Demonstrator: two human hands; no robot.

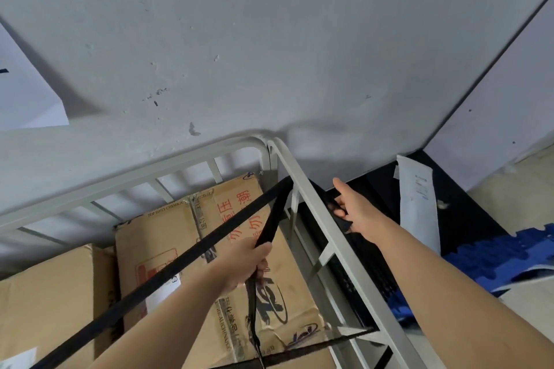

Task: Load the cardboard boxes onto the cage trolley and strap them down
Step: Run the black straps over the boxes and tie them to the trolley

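At the trolley (302, 186) corner, head view: boxes (156, 237) sit inside the cage, and the strap (168, 272) slants above them and loops a bar. The left hand (245, 260) clamps the strap. The right hand (356, 213) is outside the rail, fingers curled on something dark; I cannot tell what. If tension drops, the loop could slip. The wall (269, 39) crowds the far side, so free room lies rightward.

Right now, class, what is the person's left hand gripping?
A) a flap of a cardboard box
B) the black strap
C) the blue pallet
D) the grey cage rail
B: the fingers of the left hand are curled round the black strap, above the cardboard boxes.
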